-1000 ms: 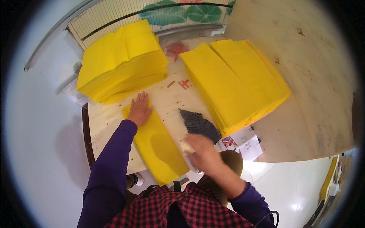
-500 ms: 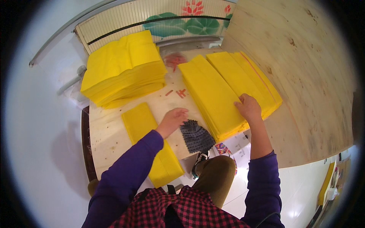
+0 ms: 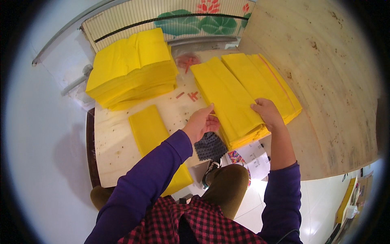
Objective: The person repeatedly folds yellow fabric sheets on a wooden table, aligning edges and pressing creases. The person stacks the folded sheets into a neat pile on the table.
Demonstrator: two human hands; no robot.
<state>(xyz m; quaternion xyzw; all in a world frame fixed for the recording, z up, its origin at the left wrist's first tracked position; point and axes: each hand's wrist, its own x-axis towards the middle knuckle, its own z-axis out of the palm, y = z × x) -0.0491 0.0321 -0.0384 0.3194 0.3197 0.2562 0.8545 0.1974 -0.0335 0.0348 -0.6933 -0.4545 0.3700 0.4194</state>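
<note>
A stack of folded yellow fabric (image 3: 227, 97) lies on the right half of the wooden board. My right hand (image 3: 269, 114) pinches the near right edge of its top piece, and that edge is lifted a little. At the stack's left edge is my left hand (image 3: 203, 123), thumb and loosely bent fingers apart, nothing seen in it. Below the left hand, a dark grey cloth with a zigzag edge (image 3: 211, 147) lies partly covered. One long folded yellow strip (image 3: 148, 126) lies to the left, partly beneath my left forearm.
A tall pile of yellow fabric (image 3: 130, 65) stands at the back left. Small orange-red strips (image 3: 193, 96) lie mid-board, with a clear bag of them (image 3: 188, 60) behind. More folded yellow fabric (image 3: 272, 85) adjoins the stack. An upright plywood panel (image 3: 325, 89) walls the right side.
My left hand has moved right and slightly up, from above the grey cloth to the stack's left edge. My right hand stays at the right edge, where the top piece now lifts.
</note>
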